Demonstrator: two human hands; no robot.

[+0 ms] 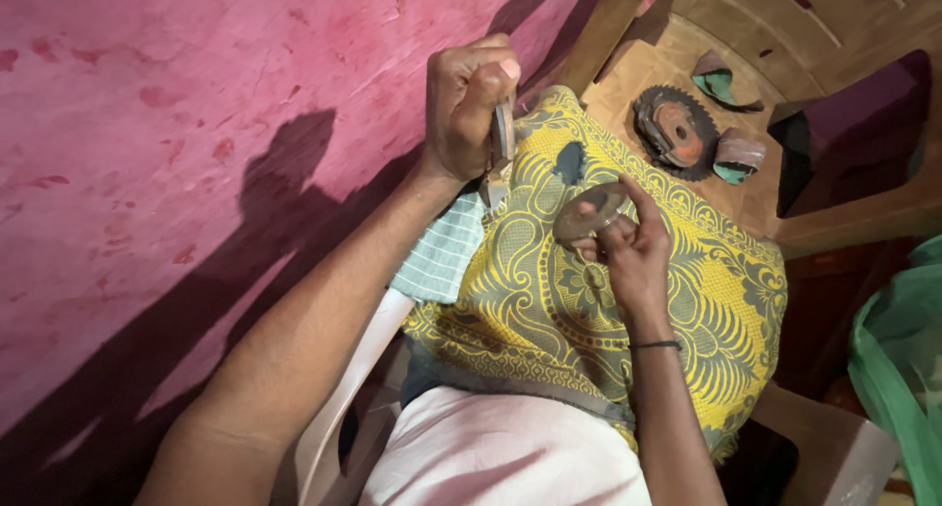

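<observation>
Over yellow patterned cloth (549, 310) — hands: left (469, 104) gripping tool (502, 138), right (633, 256) pinching disc (587, 214).

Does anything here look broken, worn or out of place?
The toothed wheel on the wooden seat looks rusty, and two curved pieces beside it look like broken-off fragments. The right hand holds a dull round disc; the left hand grips a metal piece. The pink floor is blotchy.

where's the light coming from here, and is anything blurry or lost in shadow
Head view: hard light from the right side of the picture throws sharp dark shadows of the arm and left hand across the pink wall; the right hand and its round disc are evenly lit and fairly sharp; the toothed gear is dimmer; bottom corners fall dark.
</observation>
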